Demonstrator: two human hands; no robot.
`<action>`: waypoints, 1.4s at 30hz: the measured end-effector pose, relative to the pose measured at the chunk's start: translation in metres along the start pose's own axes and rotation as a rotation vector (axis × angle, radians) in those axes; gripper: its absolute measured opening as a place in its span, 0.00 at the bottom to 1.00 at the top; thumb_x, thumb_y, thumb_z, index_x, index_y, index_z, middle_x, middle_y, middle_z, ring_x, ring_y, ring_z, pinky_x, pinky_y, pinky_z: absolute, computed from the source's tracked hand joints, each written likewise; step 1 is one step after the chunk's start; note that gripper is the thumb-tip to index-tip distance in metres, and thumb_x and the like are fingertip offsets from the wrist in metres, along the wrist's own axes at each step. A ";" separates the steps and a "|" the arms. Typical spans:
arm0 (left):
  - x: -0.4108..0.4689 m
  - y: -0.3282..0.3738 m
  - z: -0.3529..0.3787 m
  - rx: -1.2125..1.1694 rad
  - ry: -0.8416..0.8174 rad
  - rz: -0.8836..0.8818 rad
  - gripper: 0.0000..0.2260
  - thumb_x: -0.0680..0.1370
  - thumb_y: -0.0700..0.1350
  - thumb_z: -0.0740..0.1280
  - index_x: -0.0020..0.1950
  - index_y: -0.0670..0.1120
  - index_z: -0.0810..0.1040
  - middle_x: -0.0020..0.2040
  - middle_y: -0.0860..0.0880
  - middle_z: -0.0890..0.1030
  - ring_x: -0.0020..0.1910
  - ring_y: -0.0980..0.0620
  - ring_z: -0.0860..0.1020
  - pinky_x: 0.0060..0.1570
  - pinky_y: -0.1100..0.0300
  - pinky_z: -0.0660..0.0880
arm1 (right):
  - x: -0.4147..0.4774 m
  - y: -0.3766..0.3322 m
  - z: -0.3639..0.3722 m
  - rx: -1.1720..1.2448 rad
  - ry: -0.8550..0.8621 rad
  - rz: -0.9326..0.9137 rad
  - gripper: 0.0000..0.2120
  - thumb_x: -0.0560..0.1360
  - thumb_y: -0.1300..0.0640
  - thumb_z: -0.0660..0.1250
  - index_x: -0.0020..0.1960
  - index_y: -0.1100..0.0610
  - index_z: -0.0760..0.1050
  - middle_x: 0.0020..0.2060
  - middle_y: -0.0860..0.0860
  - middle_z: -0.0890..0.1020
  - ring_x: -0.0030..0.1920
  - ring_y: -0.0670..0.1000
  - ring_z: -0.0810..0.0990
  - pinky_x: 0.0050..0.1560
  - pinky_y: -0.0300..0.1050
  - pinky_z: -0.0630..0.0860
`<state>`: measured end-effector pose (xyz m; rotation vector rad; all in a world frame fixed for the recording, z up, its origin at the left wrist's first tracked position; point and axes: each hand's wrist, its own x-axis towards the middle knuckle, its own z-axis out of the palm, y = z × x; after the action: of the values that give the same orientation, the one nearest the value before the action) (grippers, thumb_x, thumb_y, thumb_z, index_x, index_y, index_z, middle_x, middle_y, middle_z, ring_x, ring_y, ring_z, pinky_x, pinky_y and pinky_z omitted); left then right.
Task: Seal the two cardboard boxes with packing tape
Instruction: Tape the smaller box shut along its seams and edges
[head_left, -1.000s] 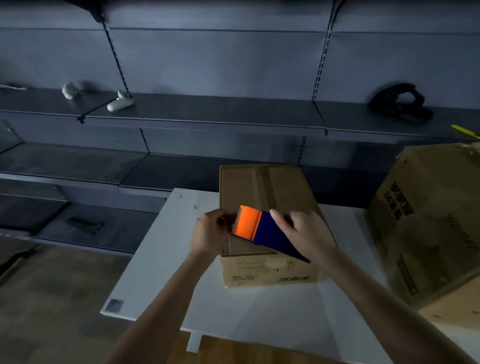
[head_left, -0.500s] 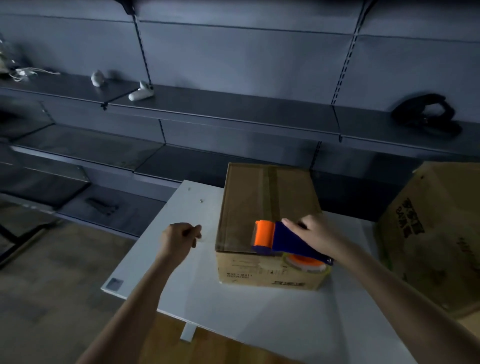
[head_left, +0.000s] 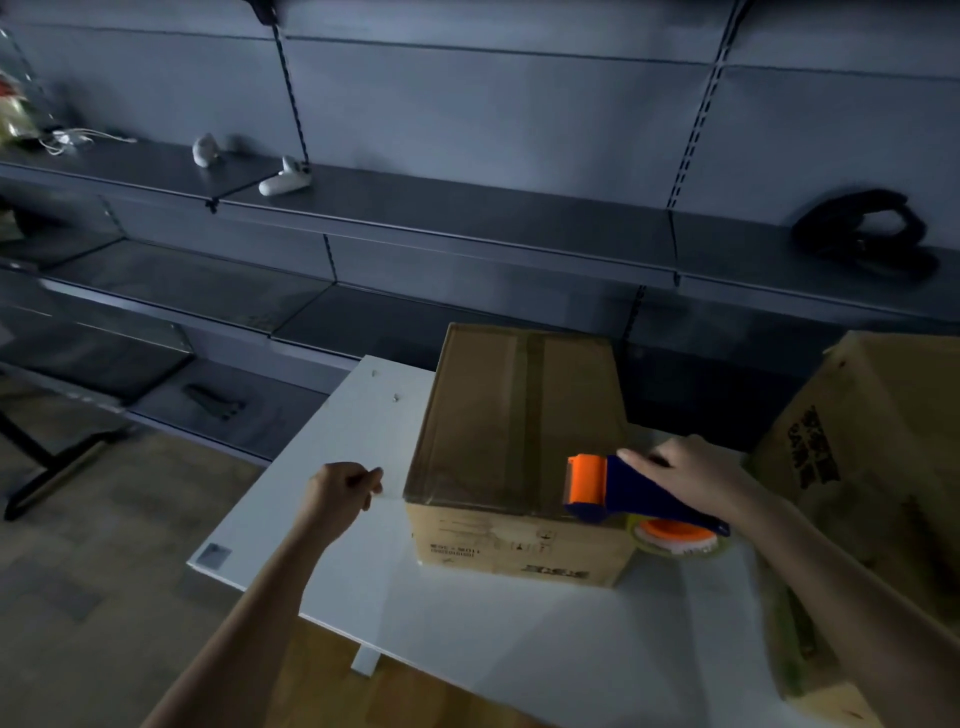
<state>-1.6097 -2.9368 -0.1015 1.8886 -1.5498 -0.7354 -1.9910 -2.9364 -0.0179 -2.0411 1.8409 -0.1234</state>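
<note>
The left hand (head_left: 340, 493) hangs just off the left side of the small box (head_left: 519, 426), its fingers curled and pinching what looks like the free end of a clear tape (head_left: 393, 495) strip, which runs faintly from the fingertips to the box's near-left edge. The right hand (head_left: 691, 478) grips the blue handle of the tape dispenser (head_left: 613, 488), whose orange head rests at the near-right corner of the box top, with the roll hanging just past the right side.

The small box sits on the white table (head_left: 467, 623), flaps closed. A darker band (head_left: 535, 405) runs near to far along its centre seam, so that seam appears already taped. The strip now in hand seems to be a crosswise pass along the near edge, stretched but not yet pressed down or cut.

The large box (head_left: 872, 467) stands tilted at the right, touching neither hand. Its top is mostly out of view, so whether it is sealed cannot be told; judging by the hands, it probably remains to be done. Grey shelves (head_left: 467, 218) line the far wall.
</note>
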 end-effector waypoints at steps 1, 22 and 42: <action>0.000 0.000 -0.001 0.013 -0.003 -0.012 0.18 0.77 0.43 0.66 0.27 0.48 0.75 0.24 0.52 0.74 0.24 0.54 0.70 0.30 0.62 0.66 | 0.001 0.000 0.000 -0.005 -0.003 -0.007 0.26 0.77 0.39 0.55 0.29 0.56 0.65 0.24 0.50 0.69 0.24 0.47 0.69 0.29 0.38 0.64; -0.013 -0.010 0.037 -0.057 0.040 -0.098 0.11 0.78 0.44 0.65 0.36 0.45 0.77 0.32 0.42 0.78 0.32 0.42 0.76 0.32 0.60 0.67 | 0.006 0.001 0.003 -0.066 0.002 -0.053 0.26 0.77 0.38 0.54 0.30 0.56 0.67 0.23 0.49 0.69 0.25 0.46 0.69 0.29 0.35 0.62; -0.046 -0.011 0.061 -0.233 0.302 -0.216 0.04 0.78 0.39 0.63 0.46 0.40 0.75 0.42 0.41 0.77 0.42 0.43 0.76 0.42 0.53 0.74 | 0.012 0.001 0.005 -0.012 0.004 0.001 0.25 0.76 0.36 0.54 0.31 0.55 0.66 0.25 0.48 0.69 0.26 0.46 0.69 0.30 0.37 0.62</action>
<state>-1.6543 -2.8956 -0.1488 1.9047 -1.0413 -0.6541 -1.9884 -2.9469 -0.0245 -2.0492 1.8498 -0.1159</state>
